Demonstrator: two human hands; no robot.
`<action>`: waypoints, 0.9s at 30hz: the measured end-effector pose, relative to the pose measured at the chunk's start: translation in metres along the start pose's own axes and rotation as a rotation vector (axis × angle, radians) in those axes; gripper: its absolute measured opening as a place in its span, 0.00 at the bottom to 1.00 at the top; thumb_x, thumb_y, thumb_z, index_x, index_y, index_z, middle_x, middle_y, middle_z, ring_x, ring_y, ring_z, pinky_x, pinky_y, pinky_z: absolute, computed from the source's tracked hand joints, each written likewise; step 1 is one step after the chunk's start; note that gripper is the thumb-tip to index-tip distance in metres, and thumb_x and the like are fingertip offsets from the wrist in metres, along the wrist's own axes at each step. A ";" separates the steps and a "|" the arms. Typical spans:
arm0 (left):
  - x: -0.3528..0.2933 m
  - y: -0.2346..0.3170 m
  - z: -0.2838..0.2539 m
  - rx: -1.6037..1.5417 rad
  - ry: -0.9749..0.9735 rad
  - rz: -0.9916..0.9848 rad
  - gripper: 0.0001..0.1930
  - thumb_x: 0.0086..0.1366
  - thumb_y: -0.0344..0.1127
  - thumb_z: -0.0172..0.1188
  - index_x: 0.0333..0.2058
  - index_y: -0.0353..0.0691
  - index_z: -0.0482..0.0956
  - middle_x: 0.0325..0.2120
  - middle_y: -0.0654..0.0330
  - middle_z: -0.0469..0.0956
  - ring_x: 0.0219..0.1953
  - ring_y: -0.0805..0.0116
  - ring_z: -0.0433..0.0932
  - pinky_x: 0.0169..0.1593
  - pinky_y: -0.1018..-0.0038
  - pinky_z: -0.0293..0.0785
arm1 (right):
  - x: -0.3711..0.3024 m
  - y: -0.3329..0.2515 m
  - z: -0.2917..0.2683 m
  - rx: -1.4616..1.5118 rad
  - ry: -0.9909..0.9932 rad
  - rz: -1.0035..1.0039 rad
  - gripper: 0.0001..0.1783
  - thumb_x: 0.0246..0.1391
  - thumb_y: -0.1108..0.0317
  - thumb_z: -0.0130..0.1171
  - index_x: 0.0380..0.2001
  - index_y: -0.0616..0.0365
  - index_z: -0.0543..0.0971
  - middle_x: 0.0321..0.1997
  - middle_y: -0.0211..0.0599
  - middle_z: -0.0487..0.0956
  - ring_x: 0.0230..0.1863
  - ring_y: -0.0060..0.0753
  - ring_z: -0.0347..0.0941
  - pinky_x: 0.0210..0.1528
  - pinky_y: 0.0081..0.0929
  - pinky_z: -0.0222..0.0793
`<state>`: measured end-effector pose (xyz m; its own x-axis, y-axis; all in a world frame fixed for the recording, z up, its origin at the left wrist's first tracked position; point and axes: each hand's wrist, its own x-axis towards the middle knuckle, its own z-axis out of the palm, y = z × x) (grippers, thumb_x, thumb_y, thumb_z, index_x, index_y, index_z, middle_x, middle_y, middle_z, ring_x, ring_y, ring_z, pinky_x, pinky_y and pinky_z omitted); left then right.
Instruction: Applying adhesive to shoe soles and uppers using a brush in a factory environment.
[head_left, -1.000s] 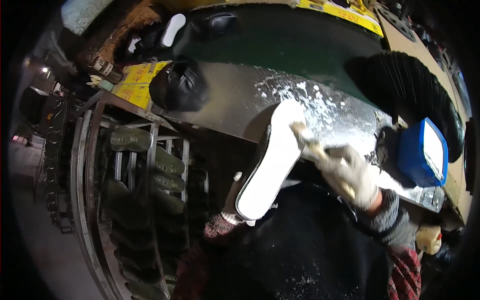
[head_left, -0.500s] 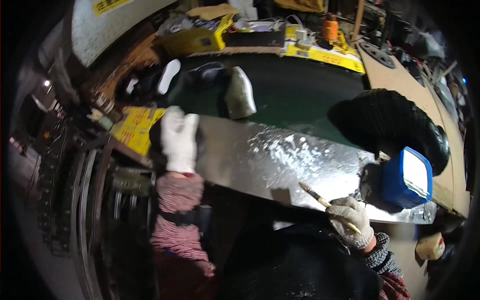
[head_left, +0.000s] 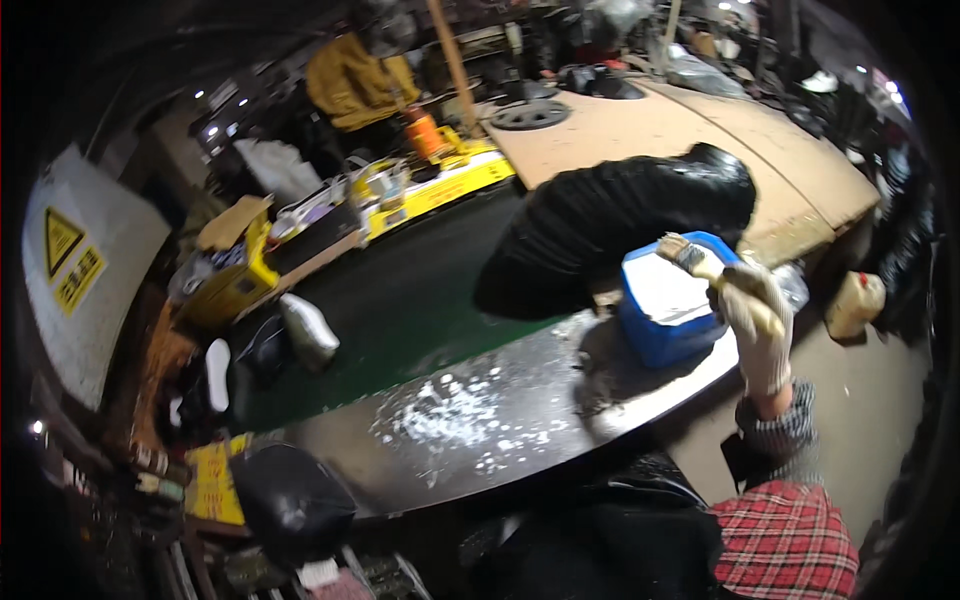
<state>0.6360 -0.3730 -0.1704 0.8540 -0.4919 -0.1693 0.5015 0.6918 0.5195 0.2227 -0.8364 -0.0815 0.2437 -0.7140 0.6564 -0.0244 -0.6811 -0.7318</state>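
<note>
My right hand (head_left: 757, 330), in a pale knit glove, is closed around the handle of a flat paintbrush (head_left: 690, 256). The bristles are over the open top of a blue tub (head_left: 655, 340) filled with white matter; whether they touch it I cannot tell. At the lower left a smooth black piece like a shoe upper (head_left: 293, 500) hangs over the edge of the metal plate (head_left: 340, 455). My left hand (head_left: 320, 574) is behind it, seeming to hold it up; only a bit of white glove and the pink sleeve show, the fingers hidden.
White wet smears (head_left: 445, 415) cover the plate's middle. Beyond runs a dark green belt (head_left: 400, 290), carrying a pale shoe (head_left: 308, 330) and a white sole (head_left: 217, 374). A ribbed black duct (head_left: 620, 220) lies behind the tub. A jug (head_left: 855, 305) stands at right.
The view has swung to the right. My right hand has raised the brush from the plate's near edge to the blue tub. The black piece now hides most of my left hand.
</note>
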 end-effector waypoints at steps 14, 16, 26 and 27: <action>-0.058 -0.168 0.074 1.662 -0.823 0.990 0.06 0.62 0.19 0.55 0.36 0.28 0.80 0.37 0.51 0.80 0.38 0.64 0.78 0.41 0.69 0.74 | -0.011 0.024 -0.053 -0.380 -0.096 -0.241 0.05 0.51 0.77 0.63 0.33 0.63 0.80 0.27 0.39 0.80 0.27 0.30 0.77 0.32 0.26 0.72; -0.067 -0.186 0.067 1.608 -0.637 0.654 0.07 0.63 0.21 0.56 0.25 0.31 0.79 0.24 0.59 0.77 0.25 0.72 0.74 0.29 0.72 0.70 | -0.025 0.010 -0.048 -0.258 -0.137 -0.171 0.04 0.52 0.81 0.58 0.31 0.65 0.80 0.26 0.39 0.80 0.26 0.27 0.76 0.32 0.24 0.73; -0.092 -0.203 0.101 0.577 -0.134 -0.075 0.09 0.67 0.27 0.52 0.43 0.31 0.77 0.29 0.63 0.80 0.29 0.74 0.78 0.32 0.79 0.74 | -0.043 -0.012 0.145 0.577 -0.560 0.117 0.15 0.57 0.69 0.63 0.46 0.65 0.79 0.36 0.36 0.82 0.33 0.24 0.77 0.38 0.22 0.73; -0.092 -0.196 0.097 0.554 -0.122 -0.072 0.09 0.68 0.27 0.52 0.43 0.31 0.77 0.30 0.63 0.80 0.29 0.73 0.78 0.32 0.79 0.74 | -0.048 -0.016 0.142 0.710 -0.525 0.322 0.15 0.59 0.67 0.62 0.45 0.68 0.79 0.35 0.34 0.82 0.34 0.19 0.75 0.38 0.19 0.72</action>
<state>0.4457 -0.5146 -0.1752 0.7815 -0.6080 -0.1400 0.3825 0.2896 0.8774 0.3490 -0.7678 -0.1275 0.7387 -0.5679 0.3631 0.3884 -0.0817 -0.9179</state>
